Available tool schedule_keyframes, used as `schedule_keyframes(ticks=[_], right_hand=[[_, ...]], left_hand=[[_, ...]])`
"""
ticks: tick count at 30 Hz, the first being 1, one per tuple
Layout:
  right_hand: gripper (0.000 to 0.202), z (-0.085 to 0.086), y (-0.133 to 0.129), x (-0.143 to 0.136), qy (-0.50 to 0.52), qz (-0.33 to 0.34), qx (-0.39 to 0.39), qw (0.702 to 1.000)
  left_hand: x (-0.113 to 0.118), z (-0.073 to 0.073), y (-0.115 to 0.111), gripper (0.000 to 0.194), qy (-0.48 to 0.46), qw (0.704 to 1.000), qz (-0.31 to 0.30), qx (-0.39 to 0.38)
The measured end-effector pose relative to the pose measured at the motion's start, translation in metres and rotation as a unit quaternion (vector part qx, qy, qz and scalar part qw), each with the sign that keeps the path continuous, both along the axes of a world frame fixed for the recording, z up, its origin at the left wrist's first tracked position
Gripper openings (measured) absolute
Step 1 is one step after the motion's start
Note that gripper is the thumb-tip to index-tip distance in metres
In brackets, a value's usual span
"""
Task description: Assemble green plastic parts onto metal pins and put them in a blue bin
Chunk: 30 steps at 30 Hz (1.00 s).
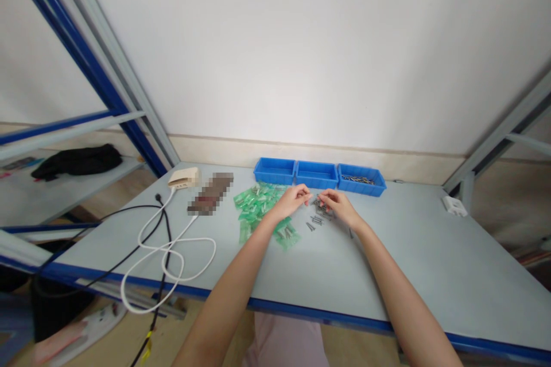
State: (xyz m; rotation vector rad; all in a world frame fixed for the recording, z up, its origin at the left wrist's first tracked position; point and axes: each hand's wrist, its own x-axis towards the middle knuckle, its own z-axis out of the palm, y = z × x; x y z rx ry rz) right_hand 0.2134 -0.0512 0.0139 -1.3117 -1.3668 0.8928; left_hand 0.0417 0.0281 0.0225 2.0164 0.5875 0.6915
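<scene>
Loose grey screws lie in a small pile on the table, between and just below my hands. My right hand is over the pile's right side, thumb and fingertips pinched on a screw at its upper edge. Left of the pile, my left hand has its fingers curled together; whatever they hold is too small to make out. Beside and partly behind my left forearm is a heap of green plastic bags. One green bag nearer to me has screws visible inside.
Behind my hands stand three blue bins in a row: the left bin, the middle bin and the right bin, which holds metal pieces. A power strip, a blurred-out object and a white cable are leftward; a white adapter is rightward.
</scene>
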Motion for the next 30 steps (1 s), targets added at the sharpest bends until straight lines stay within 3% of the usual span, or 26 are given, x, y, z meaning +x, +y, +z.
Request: schedule_keyframes(ticks=[8,15,22,27,30], right_hand=[[0.038,0.004,-0.003,-0.001,-0.005,0.031,-0.011,0.999],[0.036,0.004,-0.003,-0.001,0.009,0.006,-0.005,1.000],[0.039,0.017,-0.010,-0.005,-0.005,0.057,-0.037,0.998],[0.037,0.014,-0.009,-0.003,-0.002,0.048,-0.026,0.998],[0.037,0.012,-0.010,0.003,-0.014,0.077,-0.059,0.995]], left_hand=[[-0.002,0.007,-0.003,0.039,0.019,1.000,-0.006,0.016],[0.000,0.000,0.002,0.027,-0.016,1.000,-0.004,-0.004],[0.000,0.003,0.001,0.043,0.010,1.000,0.002,0.005],[0.000,0.004,0.000,0.036,0.009,1.000,0.001,-0.007],[-0.002,0.005,-0.001,0.036,0.031,0.999,-0.021,-0.017]])
